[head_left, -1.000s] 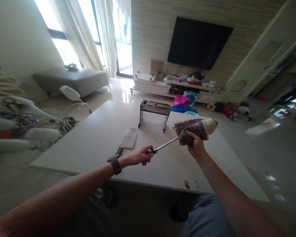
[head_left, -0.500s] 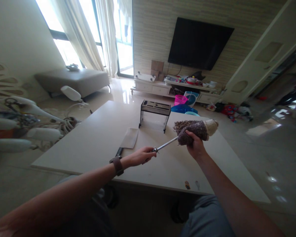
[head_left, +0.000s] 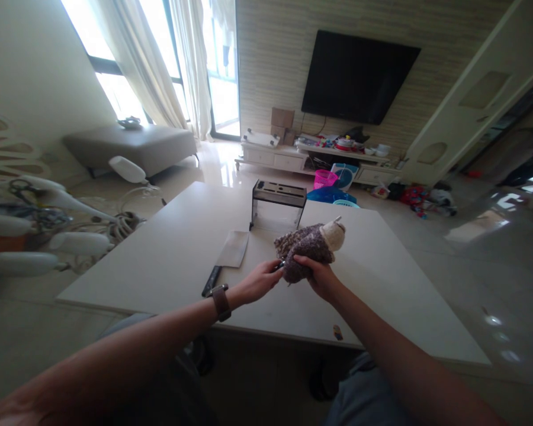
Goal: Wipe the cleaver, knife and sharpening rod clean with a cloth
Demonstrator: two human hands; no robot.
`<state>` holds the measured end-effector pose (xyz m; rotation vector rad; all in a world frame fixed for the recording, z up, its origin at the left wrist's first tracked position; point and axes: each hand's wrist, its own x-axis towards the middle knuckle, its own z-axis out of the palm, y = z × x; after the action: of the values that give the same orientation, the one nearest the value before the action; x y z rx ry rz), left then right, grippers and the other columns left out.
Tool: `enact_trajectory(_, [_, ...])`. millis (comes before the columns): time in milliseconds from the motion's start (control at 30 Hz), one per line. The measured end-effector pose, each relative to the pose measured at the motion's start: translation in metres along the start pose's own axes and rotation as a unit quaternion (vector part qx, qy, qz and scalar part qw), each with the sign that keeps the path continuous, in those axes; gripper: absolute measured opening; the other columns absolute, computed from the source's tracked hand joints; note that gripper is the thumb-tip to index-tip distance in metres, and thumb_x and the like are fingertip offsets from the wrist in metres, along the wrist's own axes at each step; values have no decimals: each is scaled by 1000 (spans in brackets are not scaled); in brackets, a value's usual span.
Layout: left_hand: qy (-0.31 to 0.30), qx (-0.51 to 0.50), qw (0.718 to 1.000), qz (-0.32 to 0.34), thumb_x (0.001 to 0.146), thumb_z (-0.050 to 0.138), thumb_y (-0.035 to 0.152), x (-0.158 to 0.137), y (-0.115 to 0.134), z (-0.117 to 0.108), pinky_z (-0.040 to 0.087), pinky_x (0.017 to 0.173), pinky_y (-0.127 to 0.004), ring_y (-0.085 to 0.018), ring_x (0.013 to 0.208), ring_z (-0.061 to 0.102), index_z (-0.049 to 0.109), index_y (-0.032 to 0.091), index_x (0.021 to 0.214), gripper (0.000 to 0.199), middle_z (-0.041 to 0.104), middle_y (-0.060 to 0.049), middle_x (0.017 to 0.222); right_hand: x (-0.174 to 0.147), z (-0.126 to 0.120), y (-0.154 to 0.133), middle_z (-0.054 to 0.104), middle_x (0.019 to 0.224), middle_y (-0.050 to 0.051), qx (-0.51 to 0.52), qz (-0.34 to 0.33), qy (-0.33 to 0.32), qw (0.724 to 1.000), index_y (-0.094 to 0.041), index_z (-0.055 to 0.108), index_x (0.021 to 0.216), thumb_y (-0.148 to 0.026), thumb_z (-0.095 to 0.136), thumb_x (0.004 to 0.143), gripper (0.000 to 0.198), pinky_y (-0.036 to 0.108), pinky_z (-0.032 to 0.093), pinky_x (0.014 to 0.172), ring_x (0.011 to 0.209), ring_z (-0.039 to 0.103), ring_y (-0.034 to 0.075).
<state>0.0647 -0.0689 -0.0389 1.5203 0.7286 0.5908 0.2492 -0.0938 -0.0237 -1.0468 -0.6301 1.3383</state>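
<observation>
My left hand (head_left: 261,281) is closed round the handle of a sharpening steel (head_left: 338,219), whose thin metal tip pokes out beyond the cloth. My right hand (head_left: 317,277) grips a bunched, shaggy brown-and-cream cloth (head_left: 308,244) wrapped about the rod. Most of the steel is hidden inside that cloth. Left of my hands, a cleaver (head_left: 234,248) lies flat on the white table (head_left: 160,254), its black handle toward me. Behind my hands stands a clear-sided knife block (head_left: 279,207) with a slotted dark top.
A small yellow-brown object (head_left: 337,332) lies near the table's front edge. White lamp shades (head_left: 77,242) and coiled cables crowd the left side. Beyond the table are a pink basket (head_left: 325,178), a low cabinet (head_left: 273,157) and a wall-mounted television (head_left: 359,77).
My right hand and the cloth have slid left along the rod, down to my left hand. The bare shaft by the handle is now covered, and the tip shows.
</observation>
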Motion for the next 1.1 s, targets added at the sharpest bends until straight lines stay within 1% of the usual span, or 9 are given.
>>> enact_trajectory(100, [5, -18, 1000, 12, 93, 58, 45, 3, -3, 1, 28, 47, -22, -9, 50, 36, 61, 13, 99, 33, 44, 6, 60, -3, 4, 3, 81, 98, 3, -3, 13, -25, 1000, -19, 78, 89, -19, 91, 54, 37, 33, 60, 86, 95, 75, 22])
enact_trajectory(200, [6, -29, 999, 16, 93, 60, 46, 4, -5, 0, 27, 47, -21, -8, 50, 36, 62, 13, 100, 34, 44, 7, 60, -4, 2, 1, 81, 100, 4, -18, 27, -50, 998, -18, 79, 93, -18, 91, 52, 43, 35, 59, 88, 96, 74, 24])
enact_trajectory(267, [0, -38, 999, 17, 93, 60, 47, 4, -5, 0, 27, 47, -21, -8, 50, 35, 61, 13, 102, 36, 44, 7, 60, -4, 0, 0, 81, 99, 5, -27, 33, -51, 998, -18, 79, 94, -16, 92, 50, 46, 38, 58, 90, 97, 74, 26])
enact_trajectory(433, [-10, -39, 999, 9, 92, 59, 49, 3, -3, 2, 27, 46, -20, -8, 50, 34, 60, 14, 102, 37, 43, 7, 62, -5, 0, -1, 81, 95, 5, -18, 21, -8, 1000, -17, 78, 89, -16, 92, 47, 44, 41, 57, 92, 94, 74, 25])
enact_trajectory(600, [-11, -32, 999, 10, 92, 58, 47, 2, -2, 3, 29, 47, -21, -8, 50, 34, 57, 15, 96, 32, 43, 7, 61, -1, 1, 3, 81, 90, 3, -2, -5, 28, 1000, -17, 78, 85, -16, 92, 46, 42, 39, 59, 87, 87, 73, 23])
enact_trajectory(733, [-19, -31, 999, 13, 93, 57, 50, 2, -1, 2, 29, 48, -21, -8, 51, 33, 58, 15, 97, 35, 40, 7, 62, 2, -1, 2, 80, 89, 3, 10, -20, 54, 998, -17, 78, 85, -15, 92, 45, 43, 38, 60, 83, 85, 73, 22])
enact_trajectory(933, [-19, -8, 1000, 4, 93, 59, 50, -2, -1, -5, 29, 50, -21, -9, 55, 36, 54, 17, 86, 34, 40, 6, 66, 10, -7, -13, 80, 86, 3, 24, -39, 73, 996, -17, 76, 80, -13, 90, 48, 35, 36, 63, 79, 83, 74, 22])
enact_trajectory(1100, [-25, 27, 999, -8, 94, 57, 50, -9, -5, -13, 30, 51, -22, -10, 59, 37, 56, 17, 88, 34, 42, 4, 69, 20, -21, -26, 81, 88, 3, 37, -70, 109, 991, -18, 76, 82, -9, 85, 53, 32, 32, 65, 71, 77, 75, 21])
